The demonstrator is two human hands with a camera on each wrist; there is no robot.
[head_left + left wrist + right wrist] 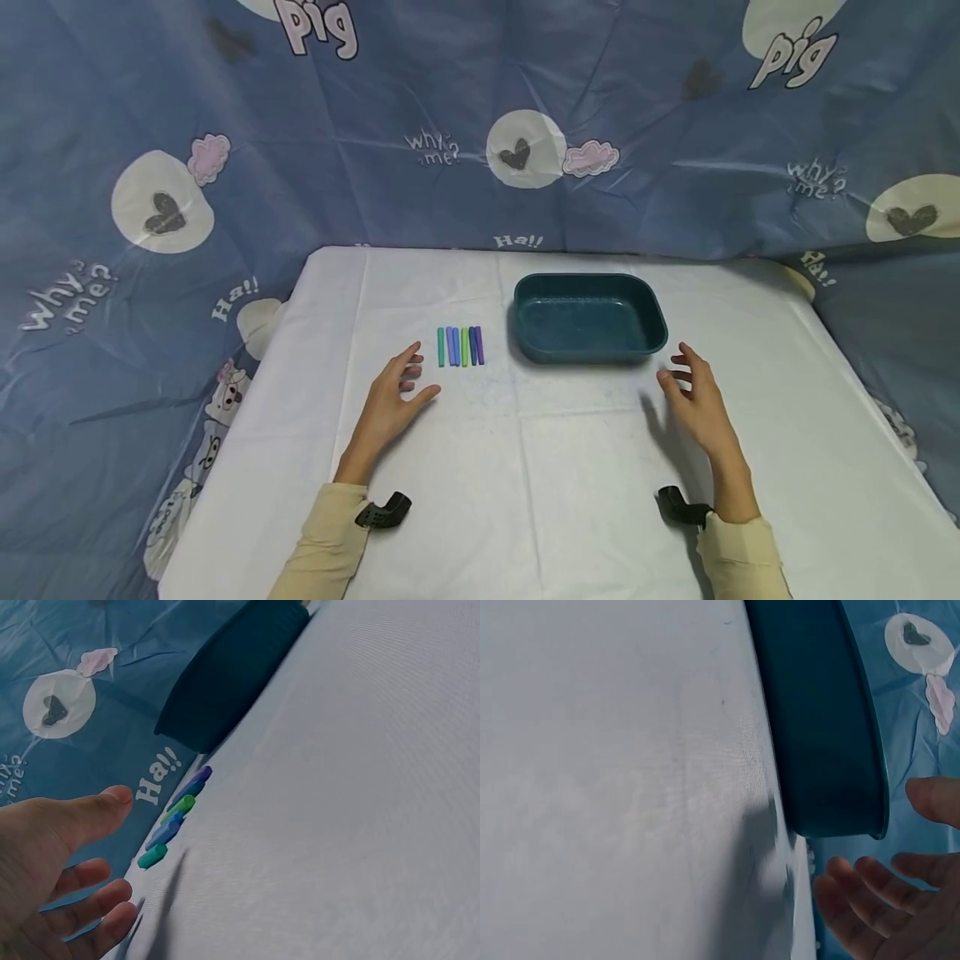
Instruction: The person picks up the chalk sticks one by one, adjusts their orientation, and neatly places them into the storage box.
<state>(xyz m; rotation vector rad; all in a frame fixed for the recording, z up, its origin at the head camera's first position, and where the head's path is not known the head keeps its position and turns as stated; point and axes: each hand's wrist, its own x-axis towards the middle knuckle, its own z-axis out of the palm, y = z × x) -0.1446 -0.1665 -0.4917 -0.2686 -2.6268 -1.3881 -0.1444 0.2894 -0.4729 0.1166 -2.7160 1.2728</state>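
Observation:
Several short coloured sticks, chalk-like in shape, lie side by side in a row on the white cloth: a teal stick (441,347) at the left end, blue ones, a green stick (464,347) and a purple stick (480,345) at the right end. My left hand (392,402) hovers just left of the row, fingers spread and nothing in them. To the right stands a dark teal tray (591,354), its inside bare. Beyond its lower right corner is my right hand (697,404), relaxed and holding nothing, its fingers beside the tray wall (825,735) in the right wrist view.
A white cloth (465,483) covers the table, with light creases. Blue printed fabric (420,200) hangs behind the table and down both sides. Black wrist devices (384,511) sit at both sleeve cuffs.

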